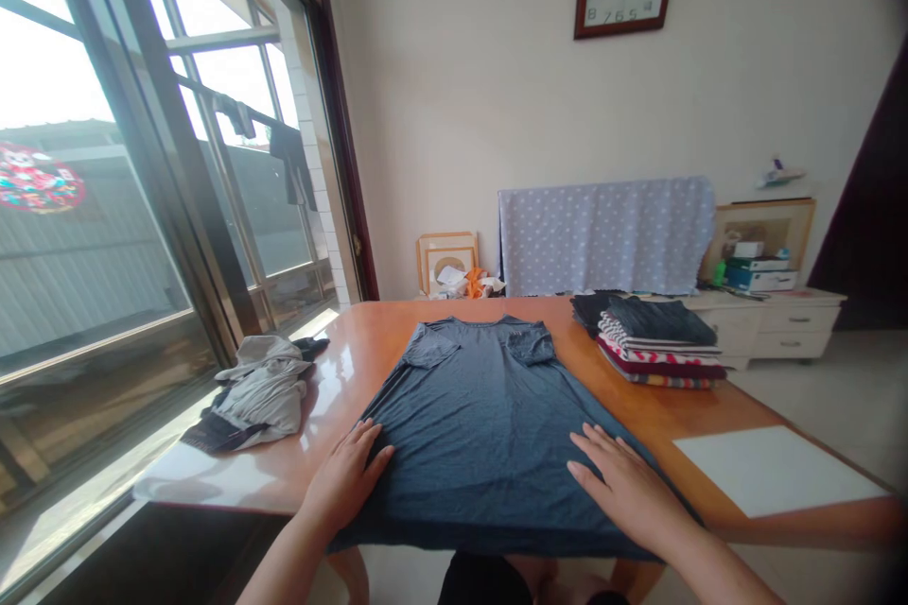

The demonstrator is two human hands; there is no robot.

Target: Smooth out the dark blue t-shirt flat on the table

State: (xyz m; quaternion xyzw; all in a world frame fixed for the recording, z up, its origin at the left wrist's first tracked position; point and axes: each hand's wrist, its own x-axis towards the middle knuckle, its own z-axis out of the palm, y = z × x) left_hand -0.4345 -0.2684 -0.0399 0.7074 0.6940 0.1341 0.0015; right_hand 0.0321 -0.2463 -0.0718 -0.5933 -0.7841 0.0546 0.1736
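Observation:
A dark blue short-sleeved shirt [489, 435] lies spread out on the wooden table, its neckline at the far side and its hem hanging over the near edge. Both sleeves are folded inward over the body. My left hand [351, 473] rests flat on the shirt's left side, fingers stretched out. On the right side, my right hand [620, 482] lies with its fingers spread over the cloth. Neither hand grips anything.
A crumpled pile of grey and dark clothes [266, 392] sits at the table's left. Folded clothes [659, 345] are stacked at the far right, and a white sheet [777, 468] lies nearer on that side. The glossy table [375, 331] stands beside a large window.

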